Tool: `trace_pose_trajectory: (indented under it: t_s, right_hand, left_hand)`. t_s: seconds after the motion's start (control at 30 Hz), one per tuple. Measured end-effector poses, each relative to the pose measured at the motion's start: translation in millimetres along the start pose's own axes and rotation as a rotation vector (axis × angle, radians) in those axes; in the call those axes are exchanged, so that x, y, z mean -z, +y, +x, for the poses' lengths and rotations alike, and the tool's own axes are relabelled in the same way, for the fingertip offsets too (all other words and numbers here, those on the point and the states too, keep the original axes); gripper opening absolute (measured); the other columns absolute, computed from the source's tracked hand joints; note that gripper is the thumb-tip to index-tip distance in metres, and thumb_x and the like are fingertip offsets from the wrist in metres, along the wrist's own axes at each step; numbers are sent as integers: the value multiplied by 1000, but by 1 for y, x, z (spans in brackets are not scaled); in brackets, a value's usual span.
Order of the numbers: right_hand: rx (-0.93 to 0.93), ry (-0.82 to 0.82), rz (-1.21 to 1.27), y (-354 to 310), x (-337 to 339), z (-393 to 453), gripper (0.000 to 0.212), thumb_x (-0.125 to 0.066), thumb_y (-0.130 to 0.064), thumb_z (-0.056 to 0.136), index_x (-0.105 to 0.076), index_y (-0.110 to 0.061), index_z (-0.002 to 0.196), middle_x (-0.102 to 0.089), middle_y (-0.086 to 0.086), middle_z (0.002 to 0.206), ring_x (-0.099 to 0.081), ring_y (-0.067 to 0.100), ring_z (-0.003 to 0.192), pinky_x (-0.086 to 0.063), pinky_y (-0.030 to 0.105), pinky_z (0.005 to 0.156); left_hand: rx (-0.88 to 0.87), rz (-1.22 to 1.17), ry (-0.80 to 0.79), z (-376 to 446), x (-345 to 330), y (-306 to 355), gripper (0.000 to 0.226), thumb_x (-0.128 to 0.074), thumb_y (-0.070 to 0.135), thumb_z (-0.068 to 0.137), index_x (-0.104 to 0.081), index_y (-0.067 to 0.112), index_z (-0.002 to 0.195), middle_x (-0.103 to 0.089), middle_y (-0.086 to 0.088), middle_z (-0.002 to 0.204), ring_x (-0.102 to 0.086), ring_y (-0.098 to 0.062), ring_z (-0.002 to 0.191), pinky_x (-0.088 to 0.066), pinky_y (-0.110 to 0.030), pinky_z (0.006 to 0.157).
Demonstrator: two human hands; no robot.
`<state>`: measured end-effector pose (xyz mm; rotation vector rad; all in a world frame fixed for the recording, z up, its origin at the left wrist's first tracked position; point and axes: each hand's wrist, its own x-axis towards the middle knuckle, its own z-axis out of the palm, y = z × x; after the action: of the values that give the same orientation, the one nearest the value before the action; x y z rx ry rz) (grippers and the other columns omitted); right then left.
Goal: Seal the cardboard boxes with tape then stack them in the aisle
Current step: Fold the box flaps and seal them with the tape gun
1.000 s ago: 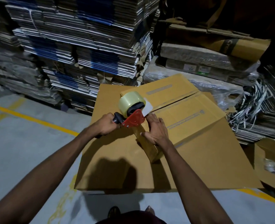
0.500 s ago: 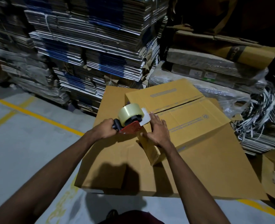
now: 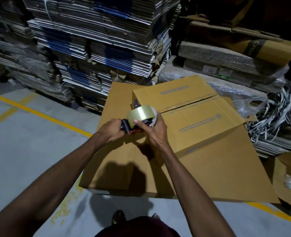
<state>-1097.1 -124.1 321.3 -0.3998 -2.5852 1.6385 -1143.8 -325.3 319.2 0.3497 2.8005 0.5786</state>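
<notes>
Gripping the black handle of a tape gun (image 3: 138, 120), the left hand (image 3: 111, 130) has its fingers curled tight round it, while the right hand (image 3: 152, 130) pinches the front of the gun, thumb on the clear tape roll (image 3: 138, 112) and fingers wrapped under the white flap at its mouth. Both hands hold the gun just above the near end of a cardboard box (image 3: 192, 115), right where its centre seam (image 3: 189, 104) begins. This box sits on a larger flat carton (image 3: 209, 171) on the grey floor (image 3: 30, 142). Its two top flaps are folded shut but the seam looks bare, with no tape visible along it. Taping appears to be just starting: the right hand seems to be freeing or setting the tape's loose end. Next, the tape end likely needs pressing onto the box's near face, then the gun drawn along the seam to the far edge. Tall piles of flattened cardboard (image 3: 98, 40) stand behind.
</notes>
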Motion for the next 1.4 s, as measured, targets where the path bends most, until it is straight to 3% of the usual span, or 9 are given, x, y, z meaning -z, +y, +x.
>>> trace_pose_trajectory:
  t_s: [0.13, 0.27, 0.63, 0.7, 0.77, 0.87, 1.07, 1.23, 1.4]
  right_hand:
    - [27, -15, -64, 12, -1, -9, 127, -77, -94, 51, -38, -28, 153, -58, -1, 142, -56, 23, 129, -55, 49, 101]
    - [103, -2, -114, 10, -1, -25, 114, -76, -91, 58, -40, -31, 148, -62, -4, 127, -58, 22, 118, -55, 47, 96]
    - [81, -4, -181, 10, 8, -34, 109, -72, -94, 57, -43, -31, 141, -61, -6, 121, -57, 22, 115, -55, 48, 96]
    - [73, -20, -209, 7, 7, -32, 110, -70, -91, 63, -42, -28, 148, -60, 2, 135, -52, 28, 128, -47, 49, 108]
    - [89, -60, -314, 9, 2, -33, 112, -68, -82, 76, -34, -16, 159, -43, 12, 160, -32, 29, 150, -26, 46, 124]
    - [113, -100, -412, 9, 0, -33, 113, -65, -77, 85, -21, -10, 164, -18, 11, 173, -10, 22, 160, -4, 36, 128]
    - [117, -171, -397, 11, 11, -31, 105, -63, -74, 87, -19, -20, 167, -11, 0, 174, -6, 19, 160, -7, 46, 127]
    - [195, -249, -514, 22, 29, -17, 92, -76, -42, 92, -23, -25, 166, -17, -7, 173, -14, 16, 159, -18, 48, 127]
    - [301, -144, -475, 40, 32, -17, 78, -67, -4, 90, -38, -18, 161, -41, 1, 164, -31, 19, 154, -26, 40, 127]
  left_hand:
    - [-3, 40, 26, -3, -7, -4, 12, -60, 22, 93, -52, 14, 89, -55, -5, 77, -51, -28, 67, -34, -33, 60]
    - [-2, 96, 30, 1, -12, -17, 18, -62, 29, 92, -58, 12, 95, -69, -20, 97, -58, -36, 75, -38, -34, 61]
    - [-18, 186, 41, 6, -15, -18, 28, -62, 30, 89, -66, 9, 107, -72, -20, 105, -67, -38, 88, -43, -34, 64]
    - [-4, 158, 7, 7, -16, -17, 21, -61, 29, 90, -62, 12, 102, -72, -19, 107, -67, -38, 89, -44, -34, 65]
    - [25, 147, -52, 1, -25, -20, 15, -60, 28, 91, -56, 16, 99, -70, -18, 109, -67, -38, 92, -42, -33, 66]
    - [105, 121, -69, -11, -40, -29, 29, -59, 30, 91, -63, 12, 113, -69, -18, 114, -67, -38, 96, -43, -33, 68]
    - [204, 104, 15, -12, -37, -39, 30, -60, 34, 94, -66, 10, 112, -70, -17, 114, -67, -36, 96, -47, -35, 72]
    - [393, -137, 227, -6, -34, -14, 24, -68, 34, 94, -57, 15, 85, -66, -11, 90, -53, -26, 75, -40, -32, 68]
    - [512, -301, 380, 1, -36, -2, 19, -67, 27, 95, -62, 9, 94, -56, -9, 88, -55, -31, 84, -39, -35, 74]
